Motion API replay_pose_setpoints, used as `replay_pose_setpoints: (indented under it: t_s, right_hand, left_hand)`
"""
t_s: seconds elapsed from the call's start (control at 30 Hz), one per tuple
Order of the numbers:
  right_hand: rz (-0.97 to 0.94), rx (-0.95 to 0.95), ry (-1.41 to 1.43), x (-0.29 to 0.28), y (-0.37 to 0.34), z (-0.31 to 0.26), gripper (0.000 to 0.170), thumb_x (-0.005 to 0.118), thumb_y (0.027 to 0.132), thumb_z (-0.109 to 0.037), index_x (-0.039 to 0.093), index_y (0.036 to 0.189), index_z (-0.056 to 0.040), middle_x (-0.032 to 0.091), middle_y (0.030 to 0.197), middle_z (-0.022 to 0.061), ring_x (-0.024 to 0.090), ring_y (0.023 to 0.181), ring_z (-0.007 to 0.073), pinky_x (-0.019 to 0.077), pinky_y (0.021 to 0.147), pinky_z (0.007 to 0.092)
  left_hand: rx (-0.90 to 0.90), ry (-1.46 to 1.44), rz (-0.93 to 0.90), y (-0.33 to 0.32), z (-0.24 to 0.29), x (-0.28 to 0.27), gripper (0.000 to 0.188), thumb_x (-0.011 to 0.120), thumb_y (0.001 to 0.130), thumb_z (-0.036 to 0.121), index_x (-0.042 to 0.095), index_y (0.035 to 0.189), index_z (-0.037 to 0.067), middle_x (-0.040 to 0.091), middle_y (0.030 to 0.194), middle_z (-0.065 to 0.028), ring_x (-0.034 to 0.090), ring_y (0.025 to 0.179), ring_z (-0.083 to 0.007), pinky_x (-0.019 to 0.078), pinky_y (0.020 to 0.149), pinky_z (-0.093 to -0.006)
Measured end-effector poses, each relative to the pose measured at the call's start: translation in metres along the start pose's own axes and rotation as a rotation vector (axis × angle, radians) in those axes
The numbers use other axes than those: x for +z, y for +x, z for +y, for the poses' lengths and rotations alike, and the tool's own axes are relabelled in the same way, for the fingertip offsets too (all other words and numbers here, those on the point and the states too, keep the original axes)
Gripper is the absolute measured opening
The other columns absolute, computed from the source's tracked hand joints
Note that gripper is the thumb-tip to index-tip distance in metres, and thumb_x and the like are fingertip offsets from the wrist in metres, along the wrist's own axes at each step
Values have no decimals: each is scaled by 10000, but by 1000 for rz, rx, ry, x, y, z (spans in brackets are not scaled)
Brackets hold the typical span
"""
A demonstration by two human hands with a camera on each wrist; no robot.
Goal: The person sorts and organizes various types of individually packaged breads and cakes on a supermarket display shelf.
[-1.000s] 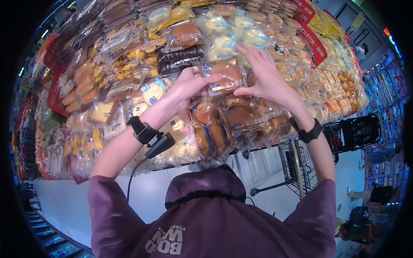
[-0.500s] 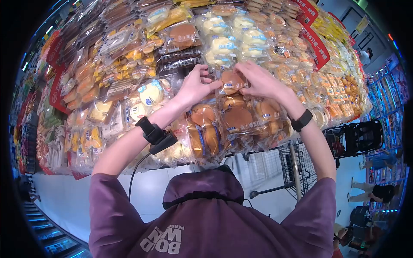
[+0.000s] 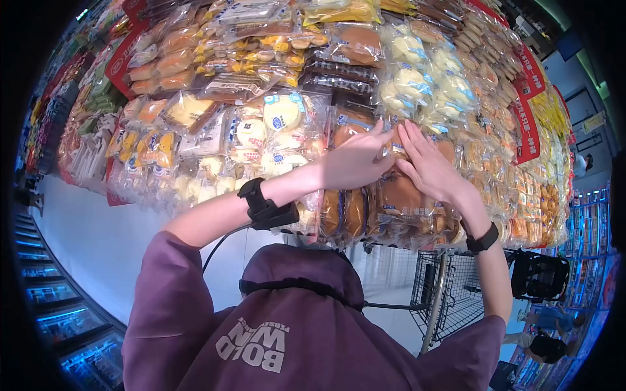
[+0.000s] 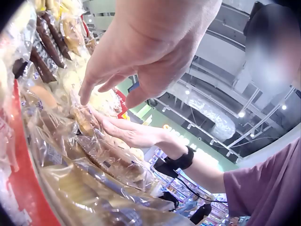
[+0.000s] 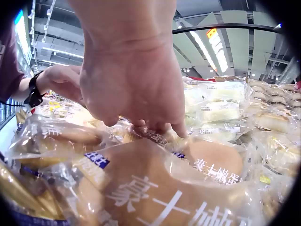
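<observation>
In the head view my right hand (image 3: 430, 166) rests with straight fingers on bagged round brown cakes. One such bagged cake (image 3: 399, 193) lies in front of its thumb; the right wrist view has a large bagged cake (image 5: 141, 179) with white lettering just below the palm. My left hand (image 3: 358, 158) is held over the bags beside it, fingers extended and slightly bent. From the left wrist view, the left thumb stands apart from the fingers, nothing gripped between them. A bagged brown cake (image 3: 352, 124) shows beyond the left hand.
Bagged pale cakes (image 3: 411, 81) lie behind the hands, dark brown packs (image 3: 342, 78) to the left of them. Red sign strips (image 3: 528, 111) run along the right. A wire shopping cart (image 3: 450, 287) stands below the display's front edge.
A second ago both hands were around a bagged brown cake. It now lies among the others, and the hands have come off its sides. The head view has shifted left.
</observation>
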State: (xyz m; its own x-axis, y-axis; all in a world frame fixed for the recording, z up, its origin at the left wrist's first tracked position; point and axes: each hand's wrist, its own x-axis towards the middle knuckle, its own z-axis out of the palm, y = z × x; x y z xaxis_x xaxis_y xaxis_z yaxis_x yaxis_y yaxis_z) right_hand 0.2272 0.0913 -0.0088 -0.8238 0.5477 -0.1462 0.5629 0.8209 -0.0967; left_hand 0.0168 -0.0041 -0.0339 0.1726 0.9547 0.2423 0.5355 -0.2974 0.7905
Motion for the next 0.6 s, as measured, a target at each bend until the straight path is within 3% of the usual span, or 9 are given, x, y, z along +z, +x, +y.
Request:
replay_pose_setpoints:
  t_s: [0.03, 0.07, 0.17, 0.2, 0.3, 0.33, 0.43, 0.53, 0.6]
  right_hand:
    - [-28, 12, 35, -5, 1, 0, 697, 417, 1034, -419, 187, 1547, -7, 186, 1600, 240, 149, 1505, 337, 186, 1215, 479]
    - [-17, 52, 23, -16, 4, -1, 667, 433, 1029, -419, 268, 1520, 1, 261, 1573, 244, 239, 1475, 358, 228, 1202, 468]
    - [100, -44, -82, -40, 16, -28, 632, 490, 1012, -393, 340, 1481, 2, 359, 1522, 250, 367, 1401, 390, 297, 1171, 453]
    - [168, -129, -91, -42, 25, -33, 598, 577, 976, -324, 386, 1443, -3, 424, 1479, 243, 452, 1329, 399, 354, 1134, 444]
    - [171, -308, -44, -50, 60, -66, 596, 638, 937, -269, 411, 1422, -6, 442, 1468, 236, 467, 1320, 383, 374, 1119, 447]
    - [197, -368, -32, -47, 75, -77, 592, 665, 913, -240, 428, 1400, -1, 486, 1425, 226, 482, 1306, 377, 383, 1110, 448]
    - [267, -572, -70, -38, 122, -101, 618, 702, 878, -247, 441, 1377, 8, 539, 1350, 213, 512, 1263, 376, 406, 1082, 452]
    - [182, -604, -86, -35, 158, -122, 677, 757, 814, -255, 453, 1355, 15, 569, 1280, 202, 534, 1219, 368, 423, 1053, 445]
    - [93, -513, -27, -29, 172, -127, 707, 781, 774, -258, 461, 1343, 15, 576, 1258, 198, 537, 1207, 362, 426, 1045, 436]
  left_hand:
    - [-9, -36, -8, -14, 8, -6, 506, 619, 943, 239, 508, 1382, 12, 537, 1365, -248, 653, 860, -289, 503, 844, -353]
    - [-21, -81, 2, -30, 14, -17, 470, 635, 938, 209, 534, 1356, 19, 571, 1327, -224, 658, 850, -265, 511, 814, -341]
    - [51, -152, 99, -71, 18, -30, 340, 656, 927, 117, 610, 1251, 25, 654, 1191, -156, 666, 810, -203, 522, 738, -314]
    - [96, -162, 150, -82, 16, -32, 295, 658, 924, 87, 635, 1212, 24, 680, 1142, -134, 668, 795, -184, 524, 715, -306]
    - [-3, -262, 188, -109, 9, -34, 194, 642, 934, 71, 677, 1115, 14, 708, 979, -100, 682, 786, -173, 528, 718, -308]
    - [-151, -341, 143, -114, 17, -39, 159, 642, 934, 71, 690, 1073, 12, 715, 943, -92, 696, 817, -185, 533, 742, -303]
    - [-102, -331, 226, -129, 8, -35, 151, 642, 931, 70, 692, 1063, 17, 715, 959, -93, 705, 847, -197, 537, 768, -304]
    - [-100, -404, 256, -137, 3, -34, 142, 640, 931, 72, 693, 1053, 25, 719, 978, -93, 706, 864, -206, 537, 783, -313]
    - [-76, -359, 259, -143, -3, -32, 136, 640, 929, 71, 692, 1045, 25, 719, 987, -96, 705, 872, -211, 537, 793, -309]
